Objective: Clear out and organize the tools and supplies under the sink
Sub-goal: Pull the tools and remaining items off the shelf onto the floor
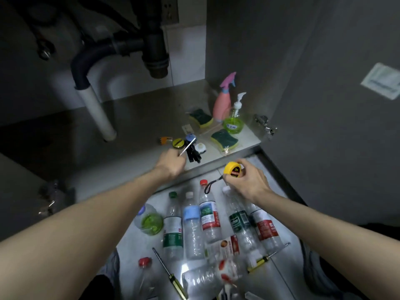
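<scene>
A thin metal rod (187,148) is pinched in the curled fingers of the left hand (171,163), which is stretched over the front of the cabinet floor (134,118) under the sink. The rod's tip is seen just beside a black tool bundle (192,154), with a blue cap (190,136) and a white fitting (200,147) close by. A round yellow-rimmed tin (178,142) and a small set of hex keys (165,140) are laid just to the left of these.

A yellow tape measure (232,168) is gripped in the right hand (249,182), fingers curled round its case, above the cabinet's front edge; its black wrist strap (211,186) is left dangling below.

Further back on the right, two green-and-yellow sponges (224,138) are seen in wrappers, near a pink spray bottle (221,102) and a green soap dispenser (233,121) standing upright.

On the tiled floor (279,276) in front, plastic bottles (192,230) are lined up side by side, most lying down, with a green-filled bottle (150,220) at the left. A yellow-handled screwdriver (171,276) and a second screwdriver (267,259) are laid beside them. Overhead, the dark drain trap (151,44) and a white pipe (98,113) are visible.
</scene>
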### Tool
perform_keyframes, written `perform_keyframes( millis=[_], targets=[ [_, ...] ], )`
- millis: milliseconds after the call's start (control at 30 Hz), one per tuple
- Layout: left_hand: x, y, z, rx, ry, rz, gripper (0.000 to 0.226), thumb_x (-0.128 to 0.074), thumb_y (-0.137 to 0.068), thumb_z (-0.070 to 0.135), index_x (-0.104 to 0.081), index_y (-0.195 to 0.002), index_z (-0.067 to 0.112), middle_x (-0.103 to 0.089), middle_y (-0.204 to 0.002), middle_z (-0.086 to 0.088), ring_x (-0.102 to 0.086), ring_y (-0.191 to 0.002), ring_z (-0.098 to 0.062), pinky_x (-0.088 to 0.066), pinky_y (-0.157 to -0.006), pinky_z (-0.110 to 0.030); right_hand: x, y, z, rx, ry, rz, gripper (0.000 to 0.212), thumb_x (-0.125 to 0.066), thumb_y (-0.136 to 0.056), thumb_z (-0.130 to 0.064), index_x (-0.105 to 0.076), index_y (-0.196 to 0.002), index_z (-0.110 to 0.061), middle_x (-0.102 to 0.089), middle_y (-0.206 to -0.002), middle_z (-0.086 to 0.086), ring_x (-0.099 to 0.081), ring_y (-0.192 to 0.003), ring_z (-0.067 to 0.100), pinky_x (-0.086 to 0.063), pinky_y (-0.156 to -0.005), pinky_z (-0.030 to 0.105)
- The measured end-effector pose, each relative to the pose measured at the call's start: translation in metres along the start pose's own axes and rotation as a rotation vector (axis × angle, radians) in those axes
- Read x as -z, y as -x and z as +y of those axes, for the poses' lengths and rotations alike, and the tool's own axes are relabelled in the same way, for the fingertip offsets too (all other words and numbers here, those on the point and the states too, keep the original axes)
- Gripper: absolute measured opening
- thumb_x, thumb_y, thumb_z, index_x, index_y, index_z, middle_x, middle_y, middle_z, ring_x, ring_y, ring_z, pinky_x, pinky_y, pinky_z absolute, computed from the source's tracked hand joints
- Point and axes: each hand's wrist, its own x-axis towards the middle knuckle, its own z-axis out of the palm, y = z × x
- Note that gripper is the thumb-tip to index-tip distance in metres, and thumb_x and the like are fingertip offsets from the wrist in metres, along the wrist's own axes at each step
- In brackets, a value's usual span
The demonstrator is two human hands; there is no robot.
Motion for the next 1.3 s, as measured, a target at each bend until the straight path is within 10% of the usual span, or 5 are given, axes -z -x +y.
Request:
perform_keyframes(
  millis=[300,567,733,967,1300],
  targets=[
    [-0.04,0.12,0.008,-0.021,0.006,-0.136,0.04,-0.053,-0.095,0.045,-0.056,-0.072,0.012,-0.06,-0.078,-0.012,-0.051,-0.069,-0.025,-0.033,-0.055,-0.031,0.064,0.085,0.031,-0.256,-0.042,-0.185,0.069,-0.065,-0.066,-0.071,-0.056,-0.107,-0.016,-0.069,-0.098,0.01,-0.075,-0.078,0.03,-0.064,-0.073,0.048],
    [-0.086,0.185,0.003,-0.065,-0.122,-0.328,0.049,-0.045,-0.101,0.039,-0.062,-0.071,0.003,-0.064,-0.081,-0.019,-0.061,-0.074,-0.031,-0.037,-0.058,-0.027,0.074,0.158,0.103,-0.472,0.109,-0.272,0.087,-0.059,-0.067,-0.086,-0.061,-0.09,-0.002,-0.07,-0.074,0.014,-0.071,-0.049,0.029,-0.055,-0.046,0.031],
    [-0.111,0.204,-0.006,-0.072,-0.161,-0.497,0.031,-0.047,-0.101,0.029,-0.052,-0.074,0.015,-0.057,-0.079,-0.007,-0.05,-0.061,-0.017,-0.041,-0.053,-0.025,0.049,0.189,0.149,-0.621,0.005,-0.228,0.056,-0.051,-0.097,-0.06,-0.047,-0.08,-0.007,-0.062,-0.061,0.015,-0.056,-0.032,0.021,-0.045,-0.038,0.024],
    [-0.134,0.202,-0.049,-0.01,-0.188,-0.499,0.025,-0.053,-0.099,0.026,-0.063,-0.08,0.013,-0.064,-0.081,-0.007,-0.059,-0.071,-0.019,-0.045,-0.061,-0.027,-0.012,0.191,0.201,-0.746,-0.172,-0.089,0.029,-0.043,-0.107,-0.031,-0.05,-0.103,-0.004,-0.062,-0.098,0.026,-0.056,-0.083,0.031,-0.052,-0.082,0.046],
    [-0.139,0.186,-0.089,0.22,0.005,-0.32,0.016,-0.056,-0.095,0.018,-0.065,-0.095,0.006,-0.062,-0.083,-0.013,-0.057,-0.069,-0.023,-0.043,-0.055,-0.026,-0.001,0.123,0.204,-0.535,-0.196,0.12,0.039,-0.057,-0.094,-0.045,-0.061,-0.095,-0.006,-0.066,-0.104,0.023,-0.063,-0.098,0.037,-0.053,-0.087,0.044]
  ],
)
